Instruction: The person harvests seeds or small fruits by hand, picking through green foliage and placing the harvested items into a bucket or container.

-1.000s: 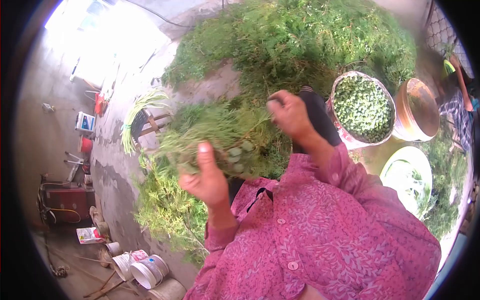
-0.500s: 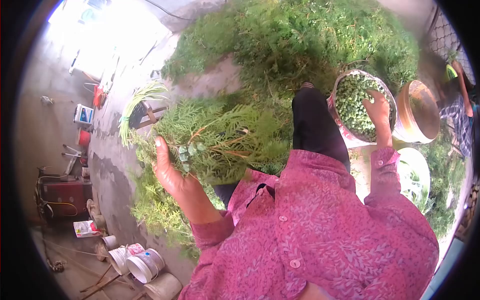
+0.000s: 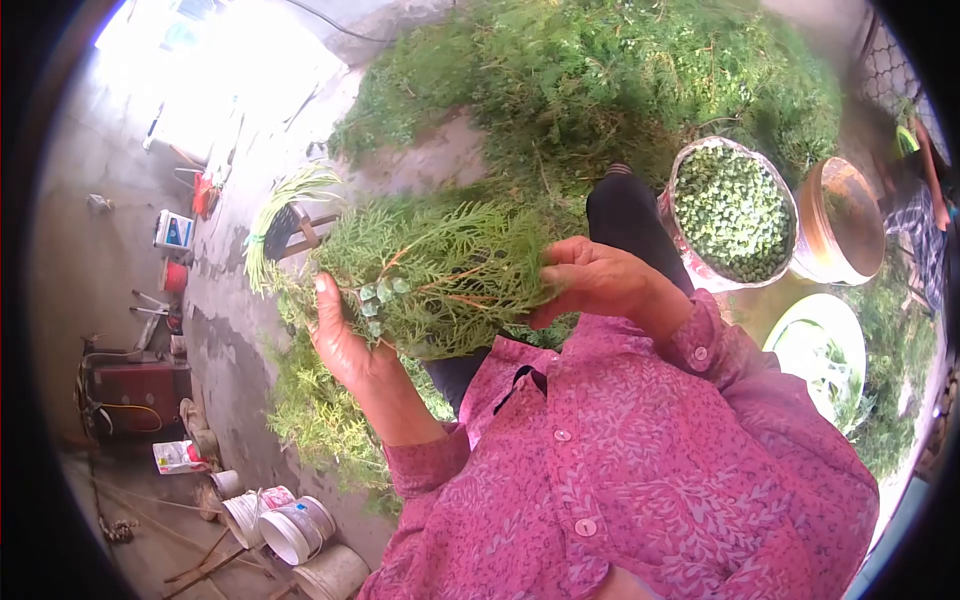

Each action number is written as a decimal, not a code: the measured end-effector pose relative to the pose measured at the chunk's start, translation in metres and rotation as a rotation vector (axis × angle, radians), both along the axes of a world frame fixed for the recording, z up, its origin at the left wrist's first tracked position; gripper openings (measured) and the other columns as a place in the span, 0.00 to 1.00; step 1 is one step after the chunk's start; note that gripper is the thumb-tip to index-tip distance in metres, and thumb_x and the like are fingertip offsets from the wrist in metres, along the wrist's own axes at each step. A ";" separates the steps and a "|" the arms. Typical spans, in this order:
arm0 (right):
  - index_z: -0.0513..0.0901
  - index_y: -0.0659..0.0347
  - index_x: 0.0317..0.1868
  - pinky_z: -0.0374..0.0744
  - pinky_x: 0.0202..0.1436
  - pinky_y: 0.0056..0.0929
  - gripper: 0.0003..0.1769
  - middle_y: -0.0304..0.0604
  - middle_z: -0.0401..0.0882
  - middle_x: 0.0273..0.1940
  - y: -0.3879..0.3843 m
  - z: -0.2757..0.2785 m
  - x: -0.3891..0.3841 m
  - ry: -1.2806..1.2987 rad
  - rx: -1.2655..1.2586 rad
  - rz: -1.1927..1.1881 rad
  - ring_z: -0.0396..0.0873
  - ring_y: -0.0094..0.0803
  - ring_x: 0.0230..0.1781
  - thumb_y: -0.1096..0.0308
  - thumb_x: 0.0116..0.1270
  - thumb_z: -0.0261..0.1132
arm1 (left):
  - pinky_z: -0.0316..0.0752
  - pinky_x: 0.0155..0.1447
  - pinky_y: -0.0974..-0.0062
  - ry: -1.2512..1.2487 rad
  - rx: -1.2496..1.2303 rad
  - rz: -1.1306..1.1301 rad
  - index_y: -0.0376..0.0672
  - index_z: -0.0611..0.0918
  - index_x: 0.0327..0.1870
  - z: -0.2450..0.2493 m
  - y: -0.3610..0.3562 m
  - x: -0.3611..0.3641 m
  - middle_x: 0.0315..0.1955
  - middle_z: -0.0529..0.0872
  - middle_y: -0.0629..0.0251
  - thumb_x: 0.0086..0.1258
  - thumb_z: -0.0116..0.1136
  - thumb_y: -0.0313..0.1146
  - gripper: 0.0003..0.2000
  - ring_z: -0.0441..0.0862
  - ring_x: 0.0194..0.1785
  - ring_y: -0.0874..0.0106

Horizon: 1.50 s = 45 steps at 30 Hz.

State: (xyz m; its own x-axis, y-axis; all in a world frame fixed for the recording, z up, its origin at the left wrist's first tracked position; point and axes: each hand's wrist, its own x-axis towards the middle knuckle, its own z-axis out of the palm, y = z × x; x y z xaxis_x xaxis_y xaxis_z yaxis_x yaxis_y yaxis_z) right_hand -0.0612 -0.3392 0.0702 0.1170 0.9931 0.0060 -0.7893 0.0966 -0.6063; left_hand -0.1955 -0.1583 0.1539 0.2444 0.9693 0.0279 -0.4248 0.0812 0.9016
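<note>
My left hand [image 3: 352, 345] grips a leafy conifer branch [image 3: 440, 250], thumb on the near side. A cluster of pale green cones [image 3: 383, 292] shows on the branch close to that thumb. At the branch's right end, my right hand [image 3: 610, 285] has its fingers curled around the leaf tips, partly hidden by them. To the right stands a bucket [image 3: 690, 275] filled with small green cones [image 3: 735, 212].
Cut conifer branches [image 3: 620, 80] lie heaped on the floor ahead. A second bucket [image 3: 843, 225] and a pale green basin [image 3: 815, 335] sit at right. White buckets [image 3: 296, 530] lie at lower left. Near the left hand is a small wooden-framed seat [image 3: 305, 235].
My right hand has moved left from the bucket of green cones to the right end of the branch. My left hand still holds the branch in about the same place.
</note>
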 end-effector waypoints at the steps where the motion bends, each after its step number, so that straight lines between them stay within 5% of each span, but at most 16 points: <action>1: 0.75 0.66 0.49 0.78 0.46 0.29 0.15 0.45 0.78 0.44 0.000 0.002 -0.001 -0.002 -0.001 0.001 0.78 0.32 0.44 0.69 0.65 0.56 | 0.79 0.40 0.68 -0.002 -0.001 0.001 0.31 0.77 0.40 -0.001 0.002 -0.001 0.35 0.82 0.57 0.58 0.63 0.31 0.14 0.80 0.35 0.66; 6: 0.73 0.63 0.51 0.78 0.47 0.30 0.17 0.41 0.78 0.44 0.003 -0.010 0.000 -0.110 0.142 -0.045 0.78 0.30 0.43 0.74 0.61 0.59 | 0.78 0.43 0.65 -0.087 -0.089 -0.073 0.28 0.75 0.43 -0.007 0.005 -0.002 0.38 0.81 0.54 0.58 0.63 0.30 0.17 0.80 0.38 0.64; 9: 0.74 0.64 0.49 0.78 0.46 0.28 0.16 0.39 0.78 0.43 0.002 -0.010 -0.003 -0.074 0.069 -0.105 0.78 0.28 0.41 0.75 0.59 0.61 | 0.78 0.44 0.65 0.081 -0.117 0.121 0.26 0.74 0.45 -0.002 -0.001 0.005 0.39 0.80 0.53 0.57 0.63 0.30 0.19 0.80 0.38 0.63; 16: 0.74 0.66 0.45 0.75 0.45 0.26 0.15 0.41 0.78 0.41 0.002 0.009 -0.004 -0.285 -0.027 -0.201 0.76 0.25 0.39 0.77 0.54 0.60 | 0.77 0.45 0.63 -0.019 0.011 -0.020 0.25 0.72 0.46 -0.007 0.005 -0.005 0.41 0.79 0.51 0.56 0.65 0.31 0.22 0.79 0.40 0.63; 22: 0.76 0.64 0.40 0.76 0.44 0.25 0.09 0.38 0.78 0.37 0.004 0.016 -0.007 -0.251 0.083 -0.607 0.75 0.23 0.37 0.77 0.57 0.56 | 0.77 0.45 0.58 -0.021 -0.100 -0.072 0.25 0.69 0.49 -0.014 0.000 0.006 0.41 0.78 0.49 0.55 0.65 0.31 0.25 0.78 0.43 0.60; 26: 0.75 0.62 0.33 0.76 0.42 0.26 0.04 0.41 0.76 0.30 -0.025 0.012 0.045 0.132 0.127 -0.970 0.75 0.29 0.31 0.78 0.58 0.54 | 0.76 0.46 0.53 0.039 -0.077 0.132 0.25 0.66 0.51 -0.019 0.023 0.000 0.40 0.78 0.47 0.54 0.66 0.34 0.29 0.78 0.43 0.57; 28: 0.76 0.62 0.35 0.76 0.39 0.27 0.05 0.44 0.78 0.31 -0.060 -0.015 0.083 -0.012 0.200 -1.096 0.76 0.30 0.31 0.76 0.58 0.54 | 0.77 0.46 0.52 0.086 -0.064 0.170 0.25 0.62 0.54 -0.009 0.024 -0.007 0.40 0.79 0.47 0.54 0.67 0.35 0.33 0.79 0.42 0.56; 30: 0.76 0.64 0.42 0.77 0.38 0.30 0.12 0.47 0.79 0.33 -0.090 -0.033 0.101 -0.376 -0.321 -1.550 0.78 0.33 0.32 0.75 0.57 0.54 | 0.78 0.43 0.53 0.057 -0.056 0.133 0.26 0.64 0.52 -0.013 0.019 -0.009 0.39 0.79 0.49 0.53 0.67 0.33 0.31 0.80 0.39 0.58; 32: 0.75 0.66 0.49 0.77 0.41 0.32 0.19 0.50 0.80 0.37 -0.135 -0.080 0.128 -0.932 -0.821 -1.473 0.79 0.36 0.36 0.73 0.55 0.56 | 0.78 0.41 0.54 0.037 -0.075 0.173 0.29 0.68 0.47 -0.026 0.019 -0.005 0.38 0.80 0.51 0.53 0.67 0.31 0.25 0.80 0.39 0.61; 34: 0.74 0.68 0.51 0.76 0.45 0.31 0.21 0.50 0.79 0.41 -0.147 -0.069 0.115 -1.456 -1.522 -1.213 0.79 0.35 0.40 0.71 0.55 0.58 | 0.79 0.40 0.59 0.053 -0.147 0.193 0.31 0.71 0.44 -0.019 0.008 0.002 0.37 0.80 0.55 0.54 0.66 0.30 0.20 0.80 0.37 0.64; 36: 0.73 0.69 0.51 0.75 0.47 0.28 0.22 0.52 0.78 0.44 -0.141 -0.063 0.110 -1.449 -1.485 -1.244 0.78 0.35 0.43 0.70 0.55 0.60 | 0.79 0.39 0.65 -0.025 0.022 0.050 0.33 0.72 0.41 -0.016 0.000 0.007 0.34 0.81 0.57 0.55 0.65 0.29 0.17 0.80 0.35 0.66; 40: 0.75 0.68 0.48 0.75 0.47 0.25 0.18 0.46 0.79 0.40 -0.085 -0.031 0.084 -0.936 -0.587 -1.095 0.77 0.29 0.41 0.72 0.55 0.62 | 0.75 0.35 0.77 0.071 0.101 0.047 0.38 0.75 0.33 -0.025 -0.005 0.016 0.30 0.81 0.63 0.57 0.64 0.28 0.09 0.78 0.31 0.76; 45: 0.77 0.66 0.44 0.76 0.41 0.24 0.16 0.43 0.79 0.36 0.003 0.043 0.005 -1.036 -0.247 -0.670 0.76 0.26 0.36 0.70 0.55 0.65 | 0.73 0.35 0.80 0.027 0.154 0.011 0.37 0.78 0.35 -0.026 -0.017 0.018 0.30 0.81 0.66 0.59 0.62 0.26 0.06 0.76 0.31 0.79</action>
